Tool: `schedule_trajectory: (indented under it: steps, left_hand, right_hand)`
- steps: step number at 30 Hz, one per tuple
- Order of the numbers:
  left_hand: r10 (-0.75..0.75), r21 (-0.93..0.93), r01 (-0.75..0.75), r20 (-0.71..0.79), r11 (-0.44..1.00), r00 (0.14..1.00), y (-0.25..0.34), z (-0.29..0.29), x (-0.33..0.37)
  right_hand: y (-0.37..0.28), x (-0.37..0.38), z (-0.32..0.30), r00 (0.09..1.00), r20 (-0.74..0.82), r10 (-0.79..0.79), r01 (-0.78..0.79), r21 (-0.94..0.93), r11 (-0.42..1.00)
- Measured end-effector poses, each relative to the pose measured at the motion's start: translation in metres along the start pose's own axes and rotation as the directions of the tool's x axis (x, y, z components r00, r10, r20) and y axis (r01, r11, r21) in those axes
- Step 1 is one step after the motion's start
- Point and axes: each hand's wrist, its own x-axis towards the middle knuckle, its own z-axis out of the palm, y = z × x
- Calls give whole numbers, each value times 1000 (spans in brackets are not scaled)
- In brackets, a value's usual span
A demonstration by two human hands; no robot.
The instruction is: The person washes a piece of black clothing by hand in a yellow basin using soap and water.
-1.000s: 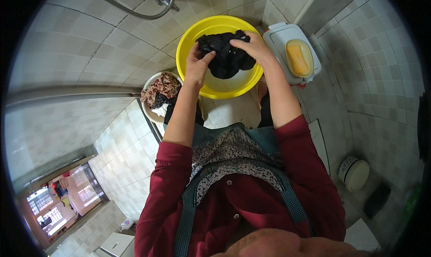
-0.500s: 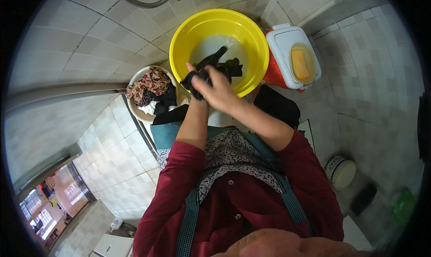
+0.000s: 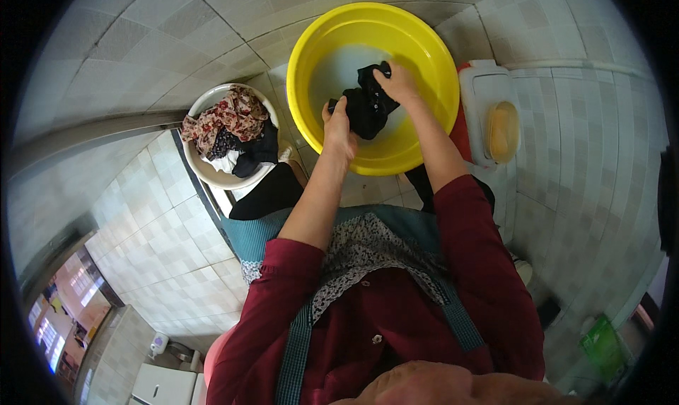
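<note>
A wet black cloth garment (image 3: pixel 366 109) is stretched between my two hands, over the yellow basin (image 3: pixel 303 115) with cloudy water (image 3: pixel 339 69) in it. My left hand (image 3: pixel 340 131) grips its lower left end between thumb and fingers, near the basin's front rim. At the garment's upper right end, my right hand (image 3: pixel 397 83) has its fingers closed on the fabric. What kind of garment it is, I cannot make out.
To the left stands a white basin (image 3: pixel 206 173) heaped with flowered, black and white clothes (image 3: pixel 237 119). On the right, a yellow soap bar (image 3: pixel 501 133) lies in a dish on a white lidded box (image 3: pixel 477 94). Tiled walls (image 3: pixel 120 59) close in behind.
My hands have parted from rubbing the bunched black garment together at the basin's front left. They now hold it spread out, farther right over the water. The view has shifted slightly.
</note>
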Motion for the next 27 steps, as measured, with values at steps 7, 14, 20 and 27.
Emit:
schedule_trajectory:
  steps: [7,14,20,27]
  left_hand:
    - [-32,68,39,-101,997,994,-2,-19,23]
    - [-68,121,86,-147,989,987,7,-6,17]
    - [-155,-23,153,-202,988,967,1,1,19]
    - [-121,-429,137,64,893,991,-24,-24,65]
  right_hand:
    - [-2,-8,90,848,461,262,-29,-453,891]
    - [36,12,131,865,442,237,-18,-445,895]
    - [-41,18,34,851,496,175,-245,80,966]
    - [-123,-78,-76,796,572,-200,-214,574,790]
